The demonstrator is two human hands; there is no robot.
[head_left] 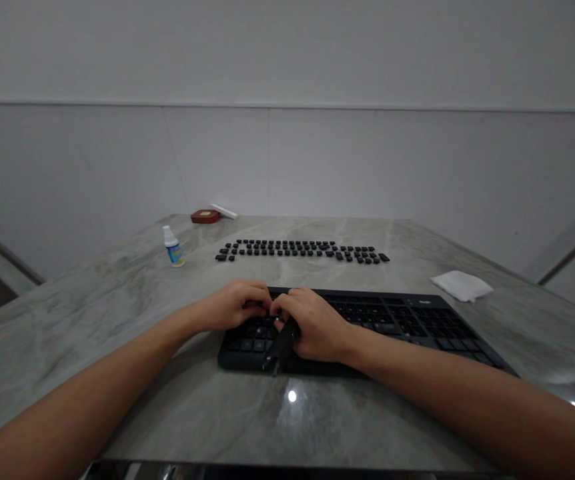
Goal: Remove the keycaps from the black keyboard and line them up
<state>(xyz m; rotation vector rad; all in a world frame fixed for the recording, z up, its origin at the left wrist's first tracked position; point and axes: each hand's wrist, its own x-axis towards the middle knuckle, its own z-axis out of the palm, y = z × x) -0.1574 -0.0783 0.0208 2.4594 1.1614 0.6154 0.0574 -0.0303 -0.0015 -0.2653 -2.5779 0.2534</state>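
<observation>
Bare forearms [447,377] reach over a black keyboard [387,319] on a grey marbled tabletop [192,420].
Right hand [315,323]: fingers wrapped around a dark, elongated tool [283,343]; left hand [237,303]: fingers curled at the keyboard's left end, any held item indeterminable. Caution: uneven pressure could make the tool slip and scratch the plastic; a bump could scatter the small, blocky keycaps [287,253] beyond.
</observation>
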